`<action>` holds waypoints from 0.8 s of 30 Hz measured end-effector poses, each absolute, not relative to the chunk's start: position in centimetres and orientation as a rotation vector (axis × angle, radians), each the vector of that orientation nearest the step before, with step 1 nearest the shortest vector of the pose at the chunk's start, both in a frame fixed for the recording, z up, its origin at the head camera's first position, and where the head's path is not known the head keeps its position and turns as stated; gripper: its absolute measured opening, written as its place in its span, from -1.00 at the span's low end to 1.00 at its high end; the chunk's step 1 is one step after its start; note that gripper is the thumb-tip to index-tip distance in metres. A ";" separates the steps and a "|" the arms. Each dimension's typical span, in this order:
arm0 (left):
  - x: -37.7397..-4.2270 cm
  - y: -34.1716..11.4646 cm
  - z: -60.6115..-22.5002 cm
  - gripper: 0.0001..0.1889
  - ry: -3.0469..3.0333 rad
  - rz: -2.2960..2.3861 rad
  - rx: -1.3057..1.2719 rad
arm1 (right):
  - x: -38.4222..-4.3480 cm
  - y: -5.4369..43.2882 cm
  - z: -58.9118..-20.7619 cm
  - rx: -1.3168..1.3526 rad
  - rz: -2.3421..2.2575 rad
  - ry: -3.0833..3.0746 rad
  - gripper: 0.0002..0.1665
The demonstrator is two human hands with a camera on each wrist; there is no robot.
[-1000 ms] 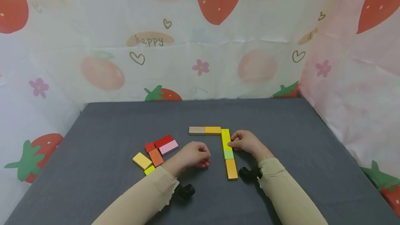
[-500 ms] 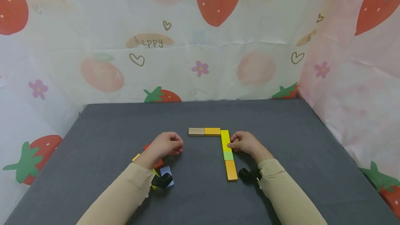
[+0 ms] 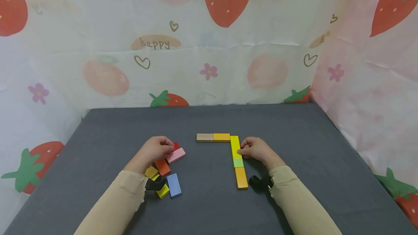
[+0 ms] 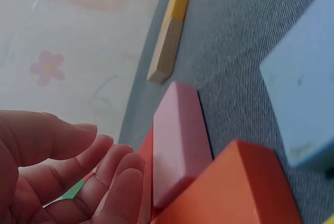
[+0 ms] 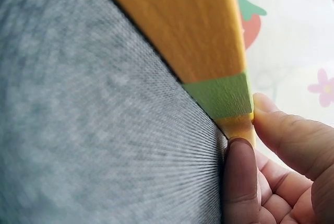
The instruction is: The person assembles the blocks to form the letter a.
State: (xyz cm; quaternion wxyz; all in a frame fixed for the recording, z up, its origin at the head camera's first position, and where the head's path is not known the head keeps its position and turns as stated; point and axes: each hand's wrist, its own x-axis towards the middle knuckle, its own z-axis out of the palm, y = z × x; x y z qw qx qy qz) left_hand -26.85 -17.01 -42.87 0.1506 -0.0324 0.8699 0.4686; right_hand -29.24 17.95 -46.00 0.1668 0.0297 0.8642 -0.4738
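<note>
In the head view my left hand [image 3: 156,149] is over the left-hand group of blocks, its fingertips beside a pink block [image 3: 176,155] and a red block [image 3: 176,146]. The left wrist view has its thumb and fingers loosely bent and apart, nothing between them, close to the pink block [image 4: 180,140] and an orange block [image 4: 235,187]. My right hand [image 3: 258,151] pinches the edge of a yellow block [image 3: 235,146], thumb at its upper edge and a finger against its side. A green block [image 3: 238,163] adjoins it, followed by an orange-yellow block [image 3: 241,178].
A bare wood block [image 3: 204,138] and an orange-yellow block [image 3: 221,138] lie end to end at the far end of the row. A blue block [image 3: 174,185], an orange block [image 3: 162,167] and yellow ones lie by my left wrist, partly hidden. Printed cloth walls surround the grey table [image 3: 202,213].
My left hand has moved left from the middle of the table to the loose blocks, and its arm has uncovered the blue block. My right hand stays at the yellow block.
</note>
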 end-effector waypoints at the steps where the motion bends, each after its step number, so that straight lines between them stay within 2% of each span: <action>1: -26.9 -17.1 -42.9 -0.81 2.495 1.347 -0.095 | -29.3 18.0 -46.0 0.085 -1.348 2.460 -0.72; 17: -27.1 -17.7 -43.1 -0.84 2.553 1.262 -0.118 | -29.2 18.0 -46.1 0.079 -1.359 2.459 -0.72; 24: -27.4 -17.5 -43.0 -0.87 2.573 1.182 -0.050 | -29.2 18.0 -46.0 0.092 -1.343 2.460 -0.72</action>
